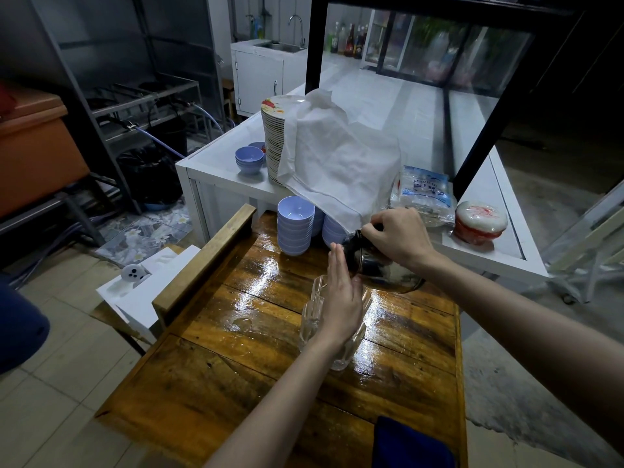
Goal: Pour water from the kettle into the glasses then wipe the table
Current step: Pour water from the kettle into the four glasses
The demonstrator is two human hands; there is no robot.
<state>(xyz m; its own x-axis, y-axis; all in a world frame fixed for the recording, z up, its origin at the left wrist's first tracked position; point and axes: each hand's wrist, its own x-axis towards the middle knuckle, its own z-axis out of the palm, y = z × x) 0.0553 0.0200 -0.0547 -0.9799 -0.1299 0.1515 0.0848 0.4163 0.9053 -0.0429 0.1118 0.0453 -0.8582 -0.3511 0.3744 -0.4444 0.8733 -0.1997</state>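
A shiny metal kettle (381, 268) stands on the wet wooden table (256, 376). My right hand (398, 236) grips the top of the kettle. My left hand (341, 295) is flat with its fingers straight, its fingertips touching the kettle's left side. Clear glasses (312, 319) stand under and beside my left hand, partly hidden by it. A small puddle (243, 324) lies on the wood left of the glasses. A dark blue cloth (412, 445) rests at the table's near right edge.
Stacks of light blue bowls (294, 224) stand at the table's far end. Behind is a white counter (216, 163) with a plate stack (275, 136) under a white cloth (337, 163), a plastic packet (423, 194) and a red-white container (481, 221).
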